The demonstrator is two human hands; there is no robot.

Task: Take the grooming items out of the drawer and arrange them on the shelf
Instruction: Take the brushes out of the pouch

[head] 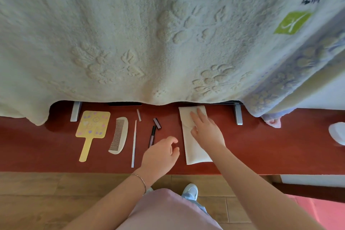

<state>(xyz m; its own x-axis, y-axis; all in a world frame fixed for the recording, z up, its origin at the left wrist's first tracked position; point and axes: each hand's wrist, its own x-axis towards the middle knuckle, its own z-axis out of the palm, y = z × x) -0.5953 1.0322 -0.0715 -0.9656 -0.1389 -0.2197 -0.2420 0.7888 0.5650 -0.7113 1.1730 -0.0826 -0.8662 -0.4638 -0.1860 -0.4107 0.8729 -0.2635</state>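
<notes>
R hand (206, 130) lies flat, fingers straight, on white fabric pouch (196, 151) on red shelf (261, 147). L hand (160, 155) hovers loosely curled, empty, just left of pouch, w/ dark pen-like stick (152, 136) and cream comb (119, 135) further left.

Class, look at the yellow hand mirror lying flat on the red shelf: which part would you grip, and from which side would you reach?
Probably the handle of the yellow hand mirror. It is narrow, points toward the person at the shelf's front edge, and has bare surface either side, so fingers coming from the front could pinch its edges. The comb crowds the head's right.
</notes>
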